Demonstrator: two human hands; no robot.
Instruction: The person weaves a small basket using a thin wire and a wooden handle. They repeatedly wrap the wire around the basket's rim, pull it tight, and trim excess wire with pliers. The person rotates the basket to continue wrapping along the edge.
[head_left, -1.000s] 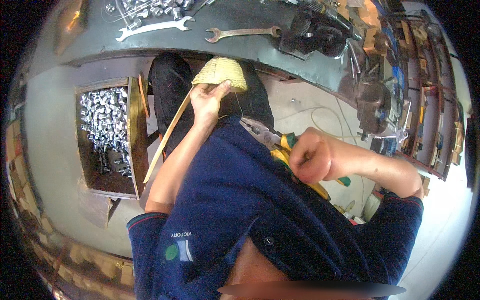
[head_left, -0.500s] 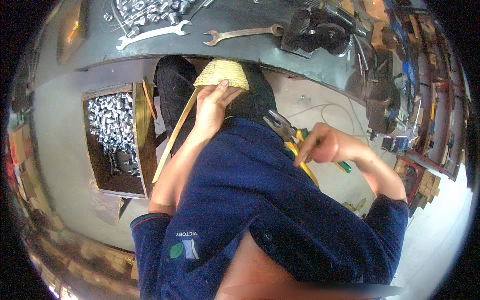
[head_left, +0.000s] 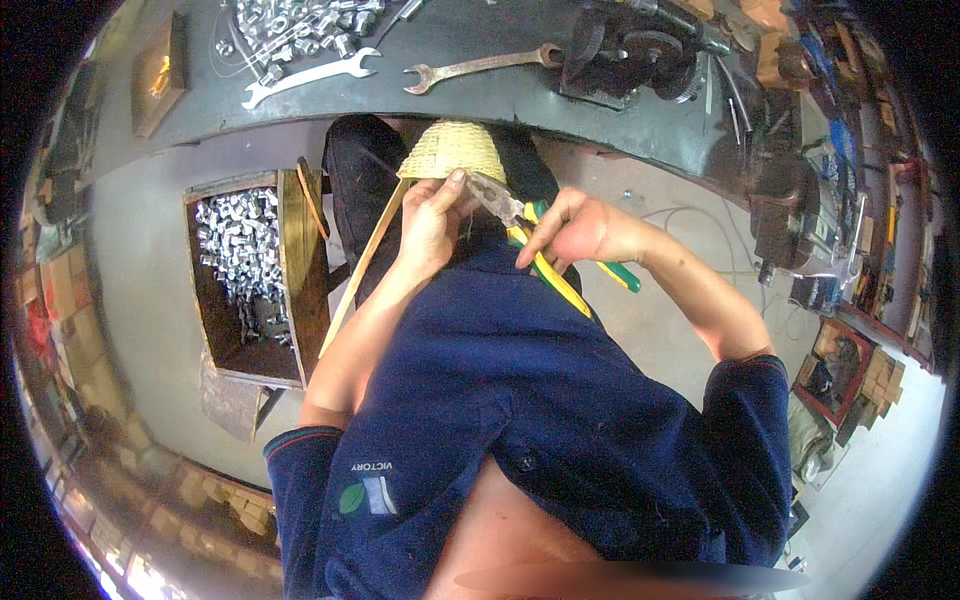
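My left hand [head_left: 432, 222] pinches a small piece near the edge of a woven straw fan [head_left: 448, 152], whose long wooden handle [head_left: 360, 272] slants down to the left. My right hand [head_left: 578, 226] grips pliers with yellow and green handles [head_left: 556, 274]. The pliers' metal jaws [head_left: 494, 196] point up and left, right at the fingertips of my left hand. Both hands meet above my lap, in front of my dark blue shirt.
A dark workbench [head_left: 480, 100] runs across the top, carrying two spanners [head_left: 312, 78], a heap of small metal parts [head_left: 290, 22] and a vise [head_left: 640, 52]. A wooden box of shiny metal parts [head_left: 242, 262] stands on the floor at my left. Cluttered shelves line the right side.
My right hand has brought the pliers up and left from beside my body until the jaws reach my left hand's fingertips. The left hand stays at the fan.
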